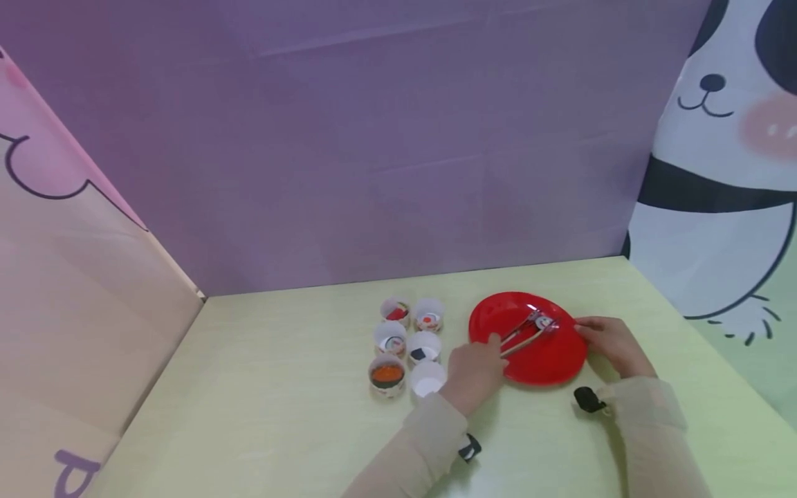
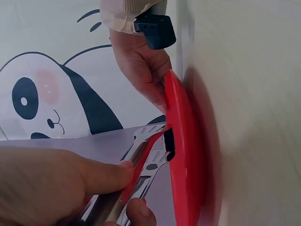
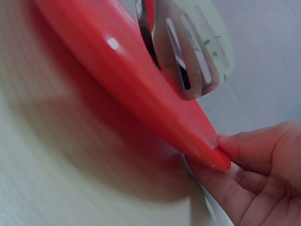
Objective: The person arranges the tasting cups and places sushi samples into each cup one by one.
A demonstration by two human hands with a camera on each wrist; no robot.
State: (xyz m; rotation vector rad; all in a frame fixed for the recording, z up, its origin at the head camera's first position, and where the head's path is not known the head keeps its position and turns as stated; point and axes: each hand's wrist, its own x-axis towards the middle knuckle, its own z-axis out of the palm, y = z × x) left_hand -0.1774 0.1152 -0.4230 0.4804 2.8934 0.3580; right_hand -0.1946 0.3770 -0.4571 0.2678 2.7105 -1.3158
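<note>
My left hand (image 1: 476, 370) grips a pair of metal tongs (image 1: 521, 343) from above, thumb on one arm and fingers on the other. Their slotted tips reach over the red plate (image 1: 548, 366), with a small black-and-white round piece (image 1: 543, 323) between them. In the left wrist view, the black side of that piece (image 2: 169, 140) lies close against the plate's surface. At the plate's right edge, my right hand (image 1: 613, 344) pinches the rim between thumb (image 3: 244, 146) and fingers. A slotted tong tip (image 3: 197, 52) shows above the plate in the right wrist view.
Left of the plate stand several small paper cups in two columns. One cup (image 1: 387, 389) holds an orange-topped dark piece (image 1: 387, 374); another cup (image 1: 428, 380) beside my left hand shows a white inside. A purple backdrop (image 1: 398, 152) rises behind the table.
</note>
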